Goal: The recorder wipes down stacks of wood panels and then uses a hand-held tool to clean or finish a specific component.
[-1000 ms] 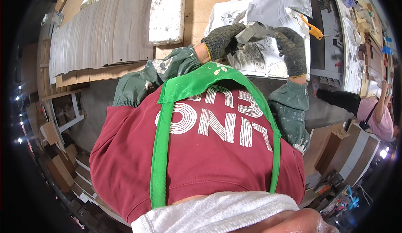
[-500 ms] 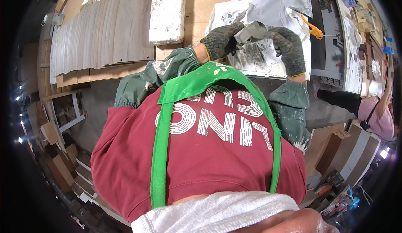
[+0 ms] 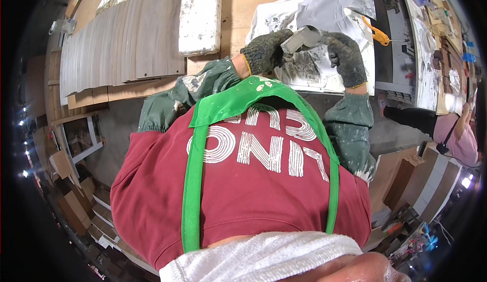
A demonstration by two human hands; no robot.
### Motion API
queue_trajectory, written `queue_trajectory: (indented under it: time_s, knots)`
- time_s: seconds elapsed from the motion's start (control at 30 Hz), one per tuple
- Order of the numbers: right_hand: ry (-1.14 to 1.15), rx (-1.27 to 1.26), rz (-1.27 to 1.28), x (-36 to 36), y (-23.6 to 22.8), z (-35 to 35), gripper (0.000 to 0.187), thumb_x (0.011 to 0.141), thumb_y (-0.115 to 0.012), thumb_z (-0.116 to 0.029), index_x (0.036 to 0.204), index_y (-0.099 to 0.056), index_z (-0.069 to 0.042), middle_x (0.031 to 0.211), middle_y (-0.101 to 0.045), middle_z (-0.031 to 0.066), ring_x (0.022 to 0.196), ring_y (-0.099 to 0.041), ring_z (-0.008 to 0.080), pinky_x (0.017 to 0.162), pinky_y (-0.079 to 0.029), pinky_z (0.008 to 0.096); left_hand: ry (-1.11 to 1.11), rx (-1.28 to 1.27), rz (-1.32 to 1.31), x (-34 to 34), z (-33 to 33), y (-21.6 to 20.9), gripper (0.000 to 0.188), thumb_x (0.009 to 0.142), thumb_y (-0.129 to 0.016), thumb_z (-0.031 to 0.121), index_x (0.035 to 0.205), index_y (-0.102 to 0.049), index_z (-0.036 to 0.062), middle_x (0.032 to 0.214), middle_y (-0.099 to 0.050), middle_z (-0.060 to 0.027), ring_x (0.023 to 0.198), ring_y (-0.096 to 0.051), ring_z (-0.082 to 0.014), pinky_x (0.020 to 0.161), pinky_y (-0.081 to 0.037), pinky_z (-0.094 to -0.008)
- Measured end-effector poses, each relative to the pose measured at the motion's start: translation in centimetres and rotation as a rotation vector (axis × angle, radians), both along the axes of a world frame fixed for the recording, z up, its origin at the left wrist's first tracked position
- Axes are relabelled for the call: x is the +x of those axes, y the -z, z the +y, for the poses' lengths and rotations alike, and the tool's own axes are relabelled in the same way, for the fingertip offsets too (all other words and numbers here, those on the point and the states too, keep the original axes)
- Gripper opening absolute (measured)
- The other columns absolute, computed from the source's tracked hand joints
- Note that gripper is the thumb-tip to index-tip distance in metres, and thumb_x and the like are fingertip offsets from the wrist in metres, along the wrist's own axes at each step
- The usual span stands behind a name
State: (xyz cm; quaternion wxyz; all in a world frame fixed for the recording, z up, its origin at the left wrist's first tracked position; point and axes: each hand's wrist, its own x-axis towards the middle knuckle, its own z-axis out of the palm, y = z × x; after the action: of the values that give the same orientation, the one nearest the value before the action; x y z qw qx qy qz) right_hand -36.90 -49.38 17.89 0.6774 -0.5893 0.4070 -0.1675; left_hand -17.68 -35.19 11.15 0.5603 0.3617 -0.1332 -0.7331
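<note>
Both my hands wear dark, stained knit gloves with yellow cuffs and are raised over a white sheet on the bench. My left hand (image 3: 266, 52) is closed on the left end of a small grey angular piece (image 3: 302, 40), whose exact kind I cannot make out. At the piece's right end, my right hand (image 3: 347, 58) has its fingers curled in against it; their grip is partly hidden. Beneath the piece lies the white sheet (image 3: 324, 84), smeared with black, with a crumpled grey-white sheet (image 3: 324, 10) just beyond it.
Left on the bench is a fanned stack of grey wood-grain panels (image 3: 127, 38). Beside it stands a white wrapped block (image 3: 200, 21) with dark specks. An orange-handled tool (image 3: 379, 34) lies right of the sheets. A person in pink (image 3: 459, 140) is at the far right.
The grey piece has turned between my hands, so a lighter flat face now shows. My right fingers have shifted slightly at its end. The bench items have stayed put.
</note>
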Motion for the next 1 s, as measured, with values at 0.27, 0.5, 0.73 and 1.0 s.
queue_trajectory:
  time_s: [0.27, 0.5, 0.73, 1.0]
  knots:
    - [0.064, 0.086, -0.009, 0.2, -0.3, 0.2, 0.016, 0.084, -0.059, -0.015, 0.093, -0.063, -0.001, 0.057, -0.045, -0.0031, 0.043, -0.037, 0.0041, 0.037, -0.031, 0.0195, 0.077, -0.142, -0.355, 0.4, 0.4, -0.8, 0.045, 0.084, -0.051, -0.004, 0.128, -0.042, 0.0004, 0.112, -0.056, -0.0098, 0.098, -0.057, -0.0178, 0.078, -0.049, -0.0266]
    - [0.091, 0.161, -0.037, 0.8, -0.1, 0.8, 0.017, 0.083, -0.062, -0.015, 0.092, -0.063, -0.001, 0.057, -0.045, -0.0030, 0.042, -0.037, 0.0044, 0.037, -0.030, 0.0182, 0.017, -0.245, -0.849, 0.3, 1.1, -1.6, 0.051, 0.076, -0.061, -0.002, 0.125, -0.046, 0.0015, 0.112, -0.059, -0.0145, 0.099, -0.058, -0.0214, 0.082, -0.048, -0.0312]
    - [0.098, 0.172, -0.078, 0.7, -0.9, 0.6, 0.018, 0.086, -0.059, -0.016, 0.097, -0.059, -0.002, 0.058, -0.043, -0.0038, 0.045, -0.035, 0.0040, 0.040, -0.029, 0.0175, -0.018, -0.252, -0.393, 1.0, 0.6, 1.5, 0.047, 0.081, -0.057, -0.001, 0.126, -0.045, 0.0012, 0.114, -0.057, -0.0130, 0.100, -0.057, -0.0193, 0.082, -0.049, -0.0305]
    - [0.197, 0.065, -0.018, 0.2, 0.2, -0.1, 0.018, 0.086, -0.058, -0.014, 0.097, -0.059, 0.001, 0.058, -0.043, -0.0028, 0.044, -0.036, 0.0044, 0.039, -0.030, 0.0184, -0.033, -0.124, -0.104, 0.6, 0.9, 0.3, 0.040, 0.086, -0.051, -0.001, 0.126, -0.044, 0.0003, 0.114, -0.055, -0.0107, 0.099, -0.056, -0.0174, 0.080, -0.050, -0.0280]
